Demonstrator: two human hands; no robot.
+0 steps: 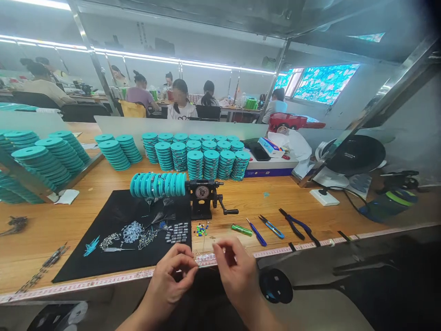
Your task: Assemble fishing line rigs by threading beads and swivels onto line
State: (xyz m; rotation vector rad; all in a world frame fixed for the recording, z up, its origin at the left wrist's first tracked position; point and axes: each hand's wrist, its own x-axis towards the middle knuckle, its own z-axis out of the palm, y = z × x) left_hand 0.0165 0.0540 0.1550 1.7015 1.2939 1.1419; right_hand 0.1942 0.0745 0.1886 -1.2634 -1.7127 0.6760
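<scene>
Just past the table's front edge, my left hand (174, 276) is closed, thumb and index finger pinched on something too fine to make out. To its right my right hand (237, 271) has thumb and index finger bent towards each other, their tips slightly apart, and nothing is visible between them. A thin line runs up between the hands towards small coloured beads (200, 229). Behind them stands a black hand-cranked winder (202, 195) carrying a row of teal spools (158, 185). The black mat (120, 257) holds grey cylinders (177, 232), pale blue pieces (132, 231) and small metal parts (148, 239).
Teal spool stacks (211, 164) line the back and left. A green tube (241, 229), screwdriver (257, 232), blue snips (271, 226) and pliers (299, 226) lie right. A measuring tape (275, 252) follows the front edge. Several people sit beyond the partition.
</scene>
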